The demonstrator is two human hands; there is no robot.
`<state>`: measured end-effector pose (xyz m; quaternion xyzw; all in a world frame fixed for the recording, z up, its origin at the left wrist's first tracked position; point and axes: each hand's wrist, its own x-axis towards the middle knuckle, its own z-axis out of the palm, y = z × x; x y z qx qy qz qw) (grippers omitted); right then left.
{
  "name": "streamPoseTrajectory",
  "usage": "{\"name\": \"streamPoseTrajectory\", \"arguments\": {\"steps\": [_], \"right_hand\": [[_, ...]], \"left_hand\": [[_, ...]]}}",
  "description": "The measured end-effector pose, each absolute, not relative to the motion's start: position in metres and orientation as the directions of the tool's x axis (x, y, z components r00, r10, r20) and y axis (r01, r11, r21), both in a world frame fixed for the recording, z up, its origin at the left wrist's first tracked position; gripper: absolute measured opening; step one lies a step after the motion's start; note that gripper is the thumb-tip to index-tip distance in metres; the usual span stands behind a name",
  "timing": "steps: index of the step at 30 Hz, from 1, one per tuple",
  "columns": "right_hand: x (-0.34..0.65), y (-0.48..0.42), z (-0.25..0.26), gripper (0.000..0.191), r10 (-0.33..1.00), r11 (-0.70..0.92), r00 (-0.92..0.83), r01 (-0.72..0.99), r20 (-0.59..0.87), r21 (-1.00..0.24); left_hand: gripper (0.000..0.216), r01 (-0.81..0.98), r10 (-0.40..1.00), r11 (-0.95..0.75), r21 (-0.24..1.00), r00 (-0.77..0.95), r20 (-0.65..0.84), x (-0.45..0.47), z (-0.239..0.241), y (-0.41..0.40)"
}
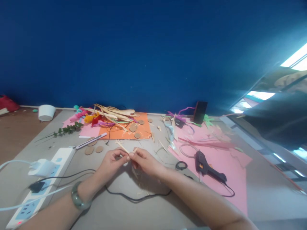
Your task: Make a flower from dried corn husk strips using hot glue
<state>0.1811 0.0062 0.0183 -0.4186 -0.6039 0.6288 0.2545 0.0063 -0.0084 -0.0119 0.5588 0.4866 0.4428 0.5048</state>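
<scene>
My left hand [112, 163] and my right hand [145, 162] meet over the grey table [120, 210], both pinching a thin pale dried-leaf strip [122, 147] that sticks up and left from the fingertips. A green bangle [78, 196] sits on my left wrist. A black glue gun [207, 166] lies on pink paper [230, 172] to the right of my right hand, its cord running under my forearms.
An orange sheet [141, 131] behind the hands carries dried leaf strips [112, 113] and brown discs. A white power strip [45, 179] with plugs lies left, a craft knife [90, 142] near it. A green sprig, pompoms, a white cup [46, 112] and a dark phone [200, 112] stand further back.
</scene>
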Motion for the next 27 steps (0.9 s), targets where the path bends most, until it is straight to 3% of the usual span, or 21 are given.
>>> {"name": "streamPoseTrajectory", "arguments": {"steps": [10, 16, 23, 27], "right_hand": [[0.185, 0.018, 0.02, 0.038, 0.791, -0.412, -0.52, -0.064, -0.322, -0.909], [0.189, 0.03, 0.021, 0.04, 0.873, -0.419, -0.362, -0.212, -0.328, -0.883], [0.18, 0.013, 0.012, 0.038, 0.821, -0.301, -0.48, 0.098, -0.31, -0.949], [0.176, 0.006, 0.007, 0.042, 0.824, -0.254, -0.496, 0.11, -0.274, -0.961]], "left_hand": [[0.019, 0.111, 0.992, -0.071, 0.991, 0.108, 0.059, 0.002, -0.002, -0.005], [0.02, 0.049, 0.997, -0.034, 0.998, 0.073, 0.03, 0.0, -0.006, -0.005], [0.022, 0.052, 0.992, -0.007, 0.999, 0.122, 0.001, 0.004, -0.006, -0.008], [0.021, 0.05, 0.989, -0.012, 0.999, 0.146, 0.004, 0.006, -0.007, -0.009]]}}
